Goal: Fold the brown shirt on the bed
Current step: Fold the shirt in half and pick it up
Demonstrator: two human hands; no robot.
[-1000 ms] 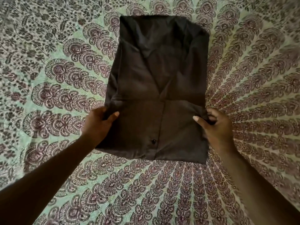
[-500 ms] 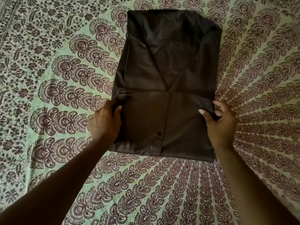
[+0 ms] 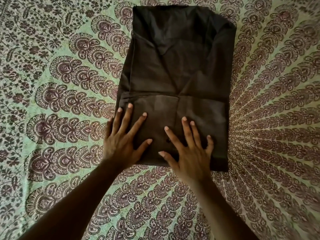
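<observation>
The brown shirt (image 3: 178,70) lies on the bed as a tall folded rectangle, its sides folded in and its lower part doubled up over the middle. My left hand (image 3: 121,141) rests flat on the near left part of that doubled panel, fingers spread, its outer fingers at the shirt's left edge. My right hand (image 3: 188,153) lies flat on the near middle of the same panel, fingers spread, covering the button placket. Neither hand grips the cloth.
The bedsheet (image 3: 60,101), pale green with a maroon fan-shaped paisley print, covers the bed on all sides of the shirt. No other object lies on it in view.
Both hands have let go of the doubled fold's side corners and moved inward onto the panel, now lying flat with fingers spread. The shirt sits a little higher in view.
</observation>
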